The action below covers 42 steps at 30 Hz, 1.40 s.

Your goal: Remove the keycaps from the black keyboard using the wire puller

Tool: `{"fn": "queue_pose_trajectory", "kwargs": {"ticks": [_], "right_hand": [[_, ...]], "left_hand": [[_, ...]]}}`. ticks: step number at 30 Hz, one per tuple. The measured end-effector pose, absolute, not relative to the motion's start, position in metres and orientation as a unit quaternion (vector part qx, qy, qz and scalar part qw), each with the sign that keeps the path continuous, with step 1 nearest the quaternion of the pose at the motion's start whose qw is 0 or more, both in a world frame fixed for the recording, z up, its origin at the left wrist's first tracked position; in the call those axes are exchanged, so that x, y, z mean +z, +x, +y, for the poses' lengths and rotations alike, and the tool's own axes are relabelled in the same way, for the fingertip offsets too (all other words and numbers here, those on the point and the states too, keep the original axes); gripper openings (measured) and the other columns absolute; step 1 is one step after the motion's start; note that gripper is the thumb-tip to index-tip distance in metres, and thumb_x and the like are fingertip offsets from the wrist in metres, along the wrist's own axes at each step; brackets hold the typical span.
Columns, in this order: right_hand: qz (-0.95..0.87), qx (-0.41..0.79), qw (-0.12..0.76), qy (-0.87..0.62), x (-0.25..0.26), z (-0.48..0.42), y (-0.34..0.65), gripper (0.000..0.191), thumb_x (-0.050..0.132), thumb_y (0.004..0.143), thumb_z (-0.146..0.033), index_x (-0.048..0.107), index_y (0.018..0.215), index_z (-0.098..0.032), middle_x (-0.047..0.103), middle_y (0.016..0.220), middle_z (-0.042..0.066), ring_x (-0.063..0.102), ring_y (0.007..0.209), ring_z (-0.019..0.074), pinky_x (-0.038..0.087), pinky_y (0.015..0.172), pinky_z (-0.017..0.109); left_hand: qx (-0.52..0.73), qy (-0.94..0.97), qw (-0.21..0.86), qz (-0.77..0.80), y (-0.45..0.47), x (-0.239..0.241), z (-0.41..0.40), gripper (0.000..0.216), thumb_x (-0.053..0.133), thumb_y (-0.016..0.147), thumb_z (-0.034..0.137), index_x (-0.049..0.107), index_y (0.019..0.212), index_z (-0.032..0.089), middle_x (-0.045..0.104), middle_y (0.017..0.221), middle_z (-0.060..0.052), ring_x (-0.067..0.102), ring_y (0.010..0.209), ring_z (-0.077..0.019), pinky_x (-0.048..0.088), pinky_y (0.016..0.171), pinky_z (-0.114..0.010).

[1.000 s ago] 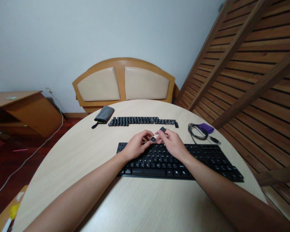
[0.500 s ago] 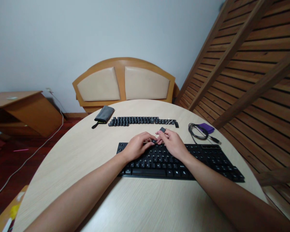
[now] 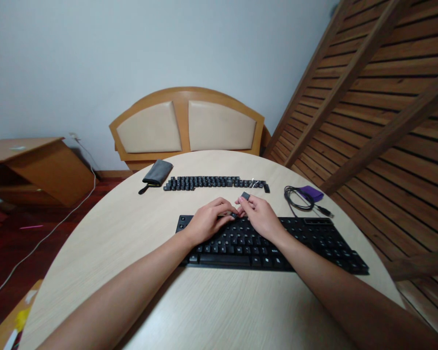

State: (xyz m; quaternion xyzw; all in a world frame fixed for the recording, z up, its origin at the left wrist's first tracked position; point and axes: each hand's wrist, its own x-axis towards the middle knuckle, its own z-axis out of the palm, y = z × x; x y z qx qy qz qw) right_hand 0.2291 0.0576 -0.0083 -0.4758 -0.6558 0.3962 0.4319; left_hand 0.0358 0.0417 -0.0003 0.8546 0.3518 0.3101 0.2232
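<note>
A black keyboard (image 3: 226, 261) lies in front of me, with my forearms across it. Over its far edge, my left hand (image 3: 209, 221) pinches a small black keycap (image 3: 234, 215) between thumb and fingers. Close beside it, my right hand (image 3: 263, 217) is closed on what looks like a keycap puller (image 3: 245, 195), whose dark block-shaped handle sticks up above the fingers. Its lower part is mostly hidden by the fingers. Beyond both hands, loose black keycaps (image 3: 200, 182) stand in rows, with thin pale wires (image 3: 254, 183) near their right end.
A grey pouch (image 3: 157, 171) lies at the table's far left. On the right are a coiled USB cable (image 3: 295, 200) and a purple cloth (image 3: 311, 193). The round table (image 3: 105, 233) borders a padded headboard (image 3: 190, 92) and wooden slats (image 3: 405, 97).
The keycap in my left fingers has tilted and lifted slightly. My right hand and the puller have hardly moved; everything else is the same.
</note>
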Motion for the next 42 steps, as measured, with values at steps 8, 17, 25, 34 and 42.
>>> {"fn": "queue_pose_trajectory", "kwargs": {"ticks": [8,17,25,34,42], "right_hand": [[-0.647,0.414,0.44,-0.465,-0.006,0.057,0.229,0.045,0.059,0.085,-0.058,0.068,0.088,-0.014,0.07,0.07,0.007,0.067,0.064,0.0195,0.056,0.065,0.032],[-0.647,0.417,0.439,-0.464,-0.009,0.058,0.23,0.041,0.058,0.087,-0.054,0.066,0.087,-0.014,0.069,0.069,0.006,0.068,0.065,0.0202,0.055,0.064,0.032],[-0.652,0.418,0.431,-0.463,-0.013,0.06,0.231,0.036,0.056,0.09,-0.049,0.063,0.09,-0.014,0.07,0.07,0.006,0.067,0.063,0.0185,0.054,0.064,0.03],[-0.661,0.415,0.426,-0.458,-0.011,0.059,0.229,0.031,0.055,0.091,-0.045,0.062,0.084,-0.016,0.072,0.072,0.007,0.067,0.061,0.0169,0.053,0.063,0.029],[-0.659,0.415,0.417,-0.468,-0.01,0.057,0.229,0.027,0.053,0.092,-0.039,0.063,0.087,-0.015,0.073,0.073,0.008,0.067,0.061,0.0164,0.052,0.064,0.029]], "left_hand": [[0.306,0.855,0.224,0.353,0.035,0.0,0.041,0.018,0.057,0.096,0.023,0.066,0.111,0.024,0.062,0.109,-0.004,0.062,0.093,-0.0176,0.05,0.087,-0.031],[0.297,0.865,0.201,0.351,0.034,0.001,0.04,0.019,0.056,0.096,0.023,0.066,0.113,0.024,0.062,0.108,-0.005,0.062,0.097,-0.0191,0.05,0.087,-0.032],[0.309,0.884,0.169,0.308,0.036,-0.001,0.039,0.016,0.057,0.096,0.021,0.067,0.108,0.022,0.064,0.108,-0.004,0.063,0.099,-0.0179,0.05,0.089,-0.03],[0.348,0.858,0.11,0.361,0.024,0.027,0.061,0.014,0.059,0.095,0.024,0.066,0.107,0.022,0.067,0.106,-0.004,0.063,0.096,-0.0192,0.05,0.086,-0.033],[0.34,0.806,-0.067,0.479,-0.032,0.007,0.119,0.016,0.064,0.091,0.028,0.07,0.105,0.022,0.071,0.103,-0.006,0.061,0.099,-0.0251,0.049,0.089,-0.038]]}}
